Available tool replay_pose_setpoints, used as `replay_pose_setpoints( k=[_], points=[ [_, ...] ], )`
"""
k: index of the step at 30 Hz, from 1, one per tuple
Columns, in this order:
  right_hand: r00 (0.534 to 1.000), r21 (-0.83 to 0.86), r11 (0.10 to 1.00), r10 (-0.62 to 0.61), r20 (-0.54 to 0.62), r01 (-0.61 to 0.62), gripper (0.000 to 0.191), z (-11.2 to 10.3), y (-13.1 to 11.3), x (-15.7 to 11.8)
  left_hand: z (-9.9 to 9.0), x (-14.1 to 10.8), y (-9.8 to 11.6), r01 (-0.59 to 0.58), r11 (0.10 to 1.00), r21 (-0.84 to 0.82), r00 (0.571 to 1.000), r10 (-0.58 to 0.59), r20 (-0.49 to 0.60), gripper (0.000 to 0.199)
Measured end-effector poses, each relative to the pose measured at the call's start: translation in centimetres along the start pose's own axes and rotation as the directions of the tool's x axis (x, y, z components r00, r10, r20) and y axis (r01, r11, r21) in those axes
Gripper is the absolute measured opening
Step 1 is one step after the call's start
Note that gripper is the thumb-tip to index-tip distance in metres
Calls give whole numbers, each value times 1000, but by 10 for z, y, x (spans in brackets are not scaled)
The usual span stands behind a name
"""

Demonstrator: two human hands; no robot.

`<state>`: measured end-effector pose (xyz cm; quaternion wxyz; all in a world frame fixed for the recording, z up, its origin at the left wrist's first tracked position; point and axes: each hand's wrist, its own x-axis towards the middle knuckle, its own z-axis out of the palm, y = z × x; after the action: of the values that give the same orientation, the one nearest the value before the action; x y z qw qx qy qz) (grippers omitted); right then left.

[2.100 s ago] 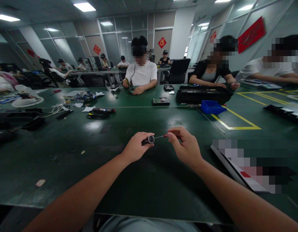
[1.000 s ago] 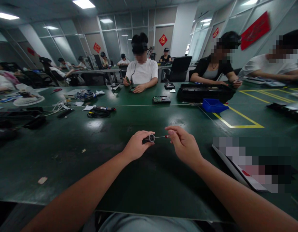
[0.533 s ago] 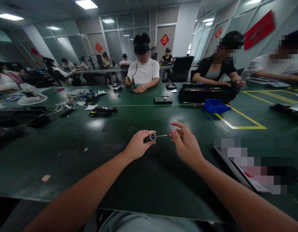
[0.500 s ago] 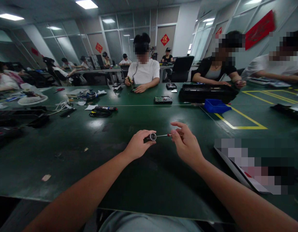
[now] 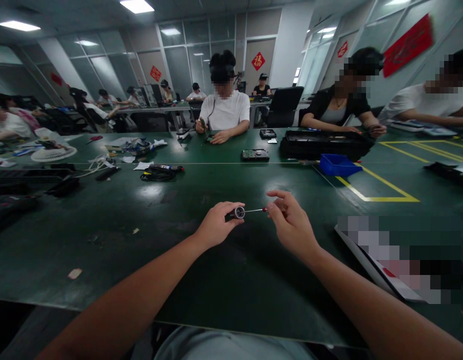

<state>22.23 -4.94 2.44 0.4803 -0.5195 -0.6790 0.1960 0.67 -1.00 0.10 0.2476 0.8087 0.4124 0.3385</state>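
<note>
My left hand (image 5: 218, 223) is closed around a small dark cylindrical part (image 5: 239, 212), its thumb and fingers on opposite sides. A silvery ring rims the open end, which faces me; what lies inside is too small to make out. From the right, the thin metal shaft of a screwdriver (image 5: 255, 210) reaches to the cylinder's rim or into it; I cannot tell which. My right hand (image 5: 291, 220) grips the screwdriver's handle, which has a red collar and is mostly hidden by the fingers. Both hands are above the green table (image 5: 216, 285).
Ahead lie a hard drive (image 5: 255, 155), a coiled black cable (image 5: 159, 173), a blue bin (image 5: 339, 165) and a long black housing (image 5: 325, 145). A partly blurred white-edged item (image 5: 366, 257) is at right. A co-worker (image 5: 224, 110) sits opposite, others further off.
The whole view has shifted very slightly. Both hands keep their grip on the cylindrical part and the screwdriver, with hardly any visible motion.
</note>
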Motion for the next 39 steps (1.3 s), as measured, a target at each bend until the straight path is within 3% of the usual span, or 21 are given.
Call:
replay_pose_setpoints(
  k=[6, 11, 27, 34, 39],
  points=[
    [999, 2, 999, 35, 6, -35, 33, -1, -2, -1, 0, 0, -1, 1, 1000, -1, 1000, -1, 6, 38],
    [1000, 22, 1000, -18, -15, 18, 32, 0, -1, -2, 1, 0, -1, 7, 1000, -9, 1000, -7, -7, 39],
    [998, -1, 1000, 25, 57, -25, 34, -2, -5, -2, 1, -1, -4, -10, 1000, 3, 1000, 10, 11, 37],
    [1000, 6, 1000, 5, -6, -5, 30, -1, -4, -2, 2, -2, -5, -5, 1000, 7, 1000, 5, 8, 40],
    [999, 2, 999, 39, 33, -39, 30, -2, -5, -2, 1, -2, -2, -12, 1000, 0, 1000, 12, 27, 38]
  ],
)
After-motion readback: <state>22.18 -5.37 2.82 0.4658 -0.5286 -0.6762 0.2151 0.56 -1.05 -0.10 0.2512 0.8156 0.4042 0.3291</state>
